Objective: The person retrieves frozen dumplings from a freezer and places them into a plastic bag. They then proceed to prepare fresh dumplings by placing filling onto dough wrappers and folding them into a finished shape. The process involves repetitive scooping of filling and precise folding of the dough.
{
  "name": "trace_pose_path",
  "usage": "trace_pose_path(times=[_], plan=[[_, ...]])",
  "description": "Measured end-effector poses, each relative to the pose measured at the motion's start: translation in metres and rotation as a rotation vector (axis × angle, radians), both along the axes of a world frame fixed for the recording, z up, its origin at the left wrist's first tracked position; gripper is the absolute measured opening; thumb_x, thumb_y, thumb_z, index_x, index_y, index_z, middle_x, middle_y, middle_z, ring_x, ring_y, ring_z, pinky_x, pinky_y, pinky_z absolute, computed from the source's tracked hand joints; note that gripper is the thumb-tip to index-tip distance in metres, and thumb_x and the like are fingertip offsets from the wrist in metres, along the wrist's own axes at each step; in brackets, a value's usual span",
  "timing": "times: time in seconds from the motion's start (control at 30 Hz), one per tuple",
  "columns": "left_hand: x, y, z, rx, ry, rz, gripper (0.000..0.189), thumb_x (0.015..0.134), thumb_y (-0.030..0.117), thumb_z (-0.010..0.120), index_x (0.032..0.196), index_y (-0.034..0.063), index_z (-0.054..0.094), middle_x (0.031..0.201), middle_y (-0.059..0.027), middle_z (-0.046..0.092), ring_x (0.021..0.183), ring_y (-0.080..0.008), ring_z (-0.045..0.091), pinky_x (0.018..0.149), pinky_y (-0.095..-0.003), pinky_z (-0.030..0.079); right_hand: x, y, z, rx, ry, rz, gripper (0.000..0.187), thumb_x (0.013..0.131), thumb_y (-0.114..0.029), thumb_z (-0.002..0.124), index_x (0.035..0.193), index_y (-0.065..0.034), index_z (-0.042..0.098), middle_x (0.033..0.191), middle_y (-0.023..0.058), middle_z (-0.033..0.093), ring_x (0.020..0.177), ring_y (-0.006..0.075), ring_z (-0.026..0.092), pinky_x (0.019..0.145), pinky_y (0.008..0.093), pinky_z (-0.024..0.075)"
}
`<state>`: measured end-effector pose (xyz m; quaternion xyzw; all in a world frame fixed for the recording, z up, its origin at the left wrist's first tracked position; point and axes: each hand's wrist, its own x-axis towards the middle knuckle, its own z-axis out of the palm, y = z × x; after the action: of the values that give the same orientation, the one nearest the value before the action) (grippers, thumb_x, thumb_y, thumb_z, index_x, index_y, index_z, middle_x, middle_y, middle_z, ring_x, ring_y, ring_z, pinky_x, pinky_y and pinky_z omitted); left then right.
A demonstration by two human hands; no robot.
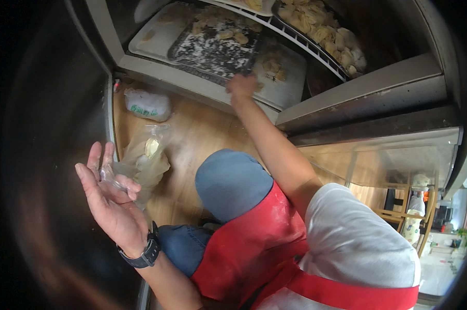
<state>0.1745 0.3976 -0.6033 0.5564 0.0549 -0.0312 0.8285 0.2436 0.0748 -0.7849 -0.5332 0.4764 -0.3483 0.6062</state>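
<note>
My left hand point(115, 190), with a dark watch at its wrist, is turned palm up near the dark door on the left. Part of a clear plastic bag point(142, 166) is caught in its fingers; pale food pieces lie inside the bag. My right hand point(242, 89) reaches into the cabinet, at the near edge of a dark, flour-dusted tray point(214, 48). It is blurred, and whether it grips the tray cannot be told. A few pale dough pieces point(239, 37) lie on that tray. Under its sides is a pale tray point(295, 73) with brownish patches.
Above, a white wire shelf point(291, 31) holds a tray heaped with dumplings point(318, 27). A filled white plastic bag point(148, 104) with green writing lies on the wood-look floor point(194, 116). The cabinet's metal sill point(171, 77) and frame point(365, 93) surround the opening. The dark door point(62, 155) stands at left.
</note>
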Motion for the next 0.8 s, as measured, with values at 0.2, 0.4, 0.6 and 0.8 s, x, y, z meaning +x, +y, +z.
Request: trace_pose_path(times=[0.2, 0.4, 0.6, 0.8], plan=[[0.0, -0.005, 0.01, 0.006, 0.017, -0.013, 0.064, 0.098, 0.046, 0.037, 0.128, -0.0107, 0.041, 0.126, -0.0299, 0.048, 0.05, -0.0061, 0.049, 0.046, -0.0175, 0.039, -0.026, -0.025, 0.017, 0.041, 0.068, 0.012, 0.015, 0.084, -0.004, 0.051, 0.097, 0.0026, 0.05, 0.074, 0.0142, 0.058, 0.054, 0.0241, 0.057, 0.039, 0.0324, 0.0391], [0.002, -0.005, 0.013, -0.032, 0.052, 0.017, 0.059, 0.1, 0.042, 0.032, 0.129, -0.0096, 0.041, 0.125, -0.0273, 0.051, 0.048, -0.0053, 0.046, 0.043, -0.018, 0.039, -0.075, 0.013, 0.034, -0.599, 0.164, 0.202, 0.056, 0.088, -0.03, 0.062, 0.128, 0.0041, 0.042, 0.109, 0.0162, 0.056, 0.097, 0.0243, 0.056, 0.087, 0.0336, 0.0439], [-0.002, -0.021, 0.029, -0.038, 0.142, -0.05, 0.062, 0.099, 0.047, 0.031, 0.131, -0.0047, 0.042, 0.127, -0.02, 0.053, 0.049, -0.0029, 0.039, 0.044, -0.0161, 0.03, -0.051, 0.108, 0.102, -0.475, 0.543, 1.394, 0.066, 0.081, -0.045, 0.067, 0.122, 0.0039, 0.051, 0.106, 0.0173, 0.061, 0.091, 0.0213, 0.059, 0.08, 0.0322, 0.0479], [0.001, 0.002, 0.031, -0.133, 0.095, -0.108, 0.065, 0.099, 0.048, 0.029, 0.134, -0.0063, 0.036, 0.125, -0.0247, 0.054, 0.048, -0.0059, 0.045, 0.043, -0.0171, 0.034, -0.048, 0.099, 0.055, -0.236, 0.413, 1.476, 0.021, 0.088, -0.015, 0.051, 0.081, 0.0021, 0.061, 0.075, 0.0117, 0.062, 0.064, 0.0198, 0.057, 0.064, 0.0358, 0.0481]])
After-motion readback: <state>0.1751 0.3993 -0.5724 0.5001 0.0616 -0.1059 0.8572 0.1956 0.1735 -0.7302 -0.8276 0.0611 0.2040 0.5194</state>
